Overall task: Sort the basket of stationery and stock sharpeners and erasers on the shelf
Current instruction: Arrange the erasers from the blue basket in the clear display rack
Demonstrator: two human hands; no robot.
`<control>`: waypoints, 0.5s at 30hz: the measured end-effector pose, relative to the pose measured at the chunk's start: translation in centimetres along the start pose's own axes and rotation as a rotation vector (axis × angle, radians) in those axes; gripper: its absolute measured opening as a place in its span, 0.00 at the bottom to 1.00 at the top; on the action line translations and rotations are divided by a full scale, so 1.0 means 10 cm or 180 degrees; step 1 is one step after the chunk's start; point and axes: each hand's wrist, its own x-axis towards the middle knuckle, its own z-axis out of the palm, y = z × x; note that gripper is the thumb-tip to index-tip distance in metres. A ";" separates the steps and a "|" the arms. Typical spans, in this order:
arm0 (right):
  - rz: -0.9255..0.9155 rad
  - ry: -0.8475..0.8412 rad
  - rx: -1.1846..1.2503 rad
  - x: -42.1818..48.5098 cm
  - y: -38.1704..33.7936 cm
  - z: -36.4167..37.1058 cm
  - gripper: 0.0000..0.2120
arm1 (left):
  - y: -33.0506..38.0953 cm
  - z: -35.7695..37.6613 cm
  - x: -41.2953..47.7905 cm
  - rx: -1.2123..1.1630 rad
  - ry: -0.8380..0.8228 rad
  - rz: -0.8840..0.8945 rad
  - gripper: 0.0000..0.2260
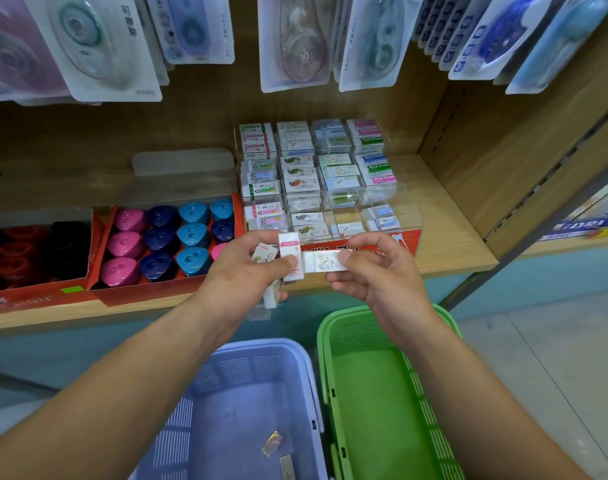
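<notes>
My left hand (242,271) grips a small bunch of wrapped white erasers (290,254), one with a pink label standing upright. My right hand (375,268) pinches another white eraser (325,262) with a printed picture, held flat and touching the bunch. Both hands hover over the shelf's front edge, just before the clear tiered eraser display (316,174), whose compartments hold several stacked erasers. To its left a red box (105,233) holds pink, dark blue and light blue sharpeners (191,233).
A lilac basket (247,362) with two small wrapped items at its bottom and a green basket (375,341) stand on the floor below the wooden shelf (454,247). Another red box of dark and red sharpeners (29,251) sits far left. Correction-tape packs (295,43) hang overhead.
</notes>
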 end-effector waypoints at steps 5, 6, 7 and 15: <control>-0.0065 0.0140 -0.0525 0.08 0.05 -0.22 0.08 | -0.01 -0.05 0.02 0.0341 0.0101 0.0024 0.10; -0.0098 0.0218 -0.0628 0.11 0.05 -0.27 0.08 | -0.01 -0.07 0.02 0.0400 0.0124 0.0009 0.09; -0.0148 0.0302 -0.0724 0.14 0.04 -0.31 0.07 | -0.01 -0.09 0.03 0.0433 0.0153 -0.0002 0.09; -0.0934 0.0803 -0.1974 0.66 -0.22 -0.62 0.04 | 0.00 -0.14 0.13 0.0437 0.0206 0.0042 0.11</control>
